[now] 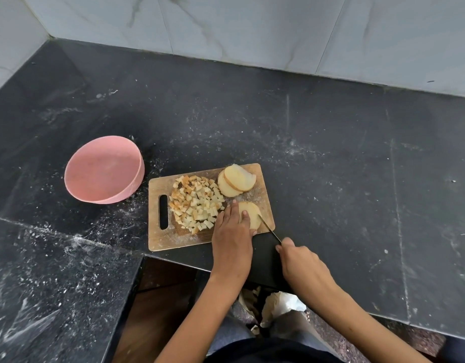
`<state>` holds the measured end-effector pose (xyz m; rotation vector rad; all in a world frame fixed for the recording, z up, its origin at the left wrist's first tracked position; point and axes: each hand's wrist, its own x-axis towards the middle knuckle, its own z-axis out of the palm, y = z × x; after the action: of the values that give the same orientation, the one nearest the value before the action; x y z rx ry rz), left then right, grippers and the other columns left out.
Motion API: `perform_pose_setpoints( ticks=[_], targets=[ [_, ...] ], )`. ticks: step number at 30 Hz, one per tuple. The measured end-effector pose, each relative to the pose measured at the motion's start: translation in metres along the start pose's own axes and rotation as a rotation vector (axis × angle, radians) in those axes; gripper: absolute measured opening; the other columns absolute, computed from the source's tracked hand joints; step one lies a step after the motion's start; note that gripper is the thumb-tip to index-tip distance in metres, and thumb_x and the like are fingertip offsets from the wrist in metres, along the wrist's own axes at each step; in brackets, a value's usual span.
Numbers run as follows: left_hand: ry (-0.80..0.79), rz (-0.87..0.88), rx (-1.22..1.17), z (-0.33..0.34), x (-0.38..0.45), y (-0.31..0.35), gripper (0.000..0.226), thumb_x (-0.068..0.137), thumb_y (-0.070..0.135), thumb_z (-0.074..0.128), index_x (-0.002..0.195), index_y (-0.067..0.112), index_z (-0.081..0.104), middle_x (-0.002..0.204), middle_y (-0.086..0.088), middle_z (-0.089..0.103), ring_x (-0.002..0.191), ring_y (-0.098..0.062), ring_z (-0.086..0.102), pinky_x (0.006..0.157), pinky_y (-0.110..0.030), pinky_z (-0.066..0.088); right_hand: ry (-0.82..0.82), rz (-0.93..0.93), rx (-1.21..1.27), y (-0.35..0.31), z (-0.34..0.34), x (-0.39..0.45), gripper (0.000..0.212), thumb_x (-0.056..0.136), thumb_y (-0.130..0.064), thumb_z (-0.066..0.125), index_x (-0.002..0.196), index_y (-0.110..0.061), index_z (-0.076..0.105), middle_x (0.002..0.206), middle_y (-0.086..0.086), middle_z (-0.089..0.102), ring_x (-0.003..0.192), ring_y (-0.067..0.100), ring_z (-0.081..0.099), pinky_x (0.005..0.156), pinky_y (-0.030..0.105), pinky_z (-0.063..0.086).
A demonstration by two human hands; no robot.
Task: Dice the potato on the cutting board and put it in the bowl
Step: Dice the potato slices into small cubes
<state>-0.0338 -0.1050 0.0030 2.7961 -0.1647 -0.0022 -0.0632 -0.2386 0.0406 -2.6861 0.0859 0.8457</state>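
Midway through dicing on a wooden cutting board (158,239): left hand (232,233) flat, fingers straight, pressing down a potato slice (252,214) at the board's near right corner to steady it for the cut. Right hand (300,263) wrapped round a knife (269,229), blade laid against that slice. Heaped at board centre, diced potato (196,203), kept clear of the blade. Stacked at the board's far right corner, two uncut slices (236,180). Left of the board, apart from it, a pink bowl (137,176), apparently without potato yet. Under the board, a dusty black countertop (331,153); nothing between dice and bowl.
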Motion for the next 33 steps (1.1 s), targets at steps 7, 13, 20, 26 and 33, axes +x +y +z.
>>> perform_pose_setpoints(
  ticks=[7, 13, 20, 26, 33],
  targets=[
    [0.029, 0.003, -0.018, -0.001, 0.000, -0.001, 0.042, 0.092, 0.021, 0.064, 0.130, 0.006, 0.058, 0.148, -0.017, 0.041, 0.138, -0.027, 0.040, 0.114, -0.035, 0.025, 0.057, -0.018, 0.098, 0.012, -0.005, -0.019, 0.031, 0.103, -0.036, 0.022, 0.086, -0.015, 0.036, 0.066, -0.001, 0.043, 0.062, 0.021, 0.045, 0.061, 0.032, 0.035],
    [0.024, 0.005, -0.020, 0.000, -0.001, -0.003, 0.041, 0.094, 0.022, 0.061, 0.132, 0.007, 0.057, 0.151, -0.016, 0.036, 0.140, -0.026, 0.036, 0.116, -0.033, 0.021, 0.094, -0.043, 0.166, -0.008, -0.008, 0.009, 0.031, 0.103, -0.036, 0.024, 0.087, -0.014, 0.038, 0.070, 0.000, 0.045, 0.067, 0.025, 0.045, 0.063, 0.034, 0.036],
    [0.043, 0.020, -0.003, 0.006, 0.001, -0.006, 0.040, 0.067, 0.018, 0.088, 0.102, 0.005, 0.074, 0.124, -0.021, 0.063, 0.113, -0.031, 0.063, 0.097, -0.042, 0.047, 0.084, -0.031, 0.161, -0.021, -0.008, 0.025, 0.033, 0.104, -0.030, 0.024, 0.104, -0.007, 0.048, 0.096, 0.015, 0.060, 0.089, 0.035, 0.058, 0.069, 0.036, 0.042],
    [0.080, 0.016, -0.007, 0.008, 0.000, -0.008, 0.039, 0.068, 0.013, 0.087, 0.104, 0.004, 0.073, 0.127, -0.022, 0.060, 0.116, -0.032, 0.061, 0.100, -0.040, 0.038, 0.064, 0.022, -0.016, -0.034, -0.007, 0.033, 0.024, 0.099, -0.011, 0.031, 0.119, -0.007, 0.045, 0.108, 0.015, 0.060, 0.099, 0.035, 0.060, 0.068, 0.035, 0.038],
    [0.113, 0.030, -0.030, 0.008, 0.000, -0.008, 0.041, 0.064, 0.017, 0.090, 0.101, 0.006, 0.075, 0.124, -0.019, 0.063, 0.112, -0.029, 0.064, 0.097, -0.040, 0.042, 0.012, 0.020, -0.061, -0.015, -0.003, 0.008, 0.020, 0.105, -0.025, 0.024, 0.105, -0.011, 0.038, 0.104, 0.014, 0.061, 0.099, 0.036, 0.060, 0.069, 0.036, 0.038]
  ],
)
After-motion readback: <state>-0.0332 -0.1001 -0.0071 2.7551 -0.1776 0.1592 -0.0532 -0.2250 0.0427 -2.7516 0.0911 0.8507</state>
